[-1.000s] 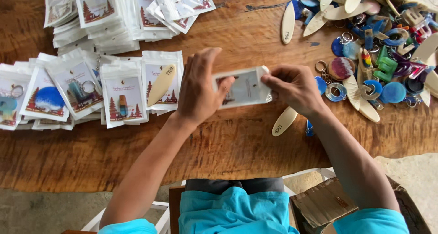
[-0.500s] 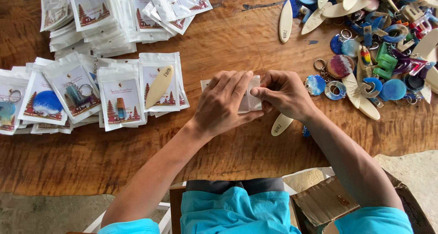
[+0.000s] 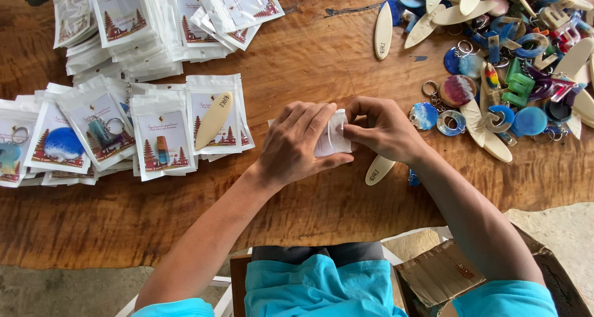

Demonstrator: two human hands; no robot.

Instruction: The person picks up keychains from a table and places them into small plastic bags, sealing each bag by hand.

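A wide wooden table (image 3: 322, 51) with a strong brown grain is filling the view. Near its middle, both hands are gripping one small white packet (image 3: 333, 133) (mostly hidden, only a folded white part is showing). The left hand (image 3: 296, 145) is covering it from above with curled fingers, and the right hand (image 3: 382, 129) is pinching its edge. Filled packets (image 3: 162, 137) are lying in stacks at the left, and a colourful keychain pile (image 3: 513, 76) is lying at the right.

Head view, straight down, close
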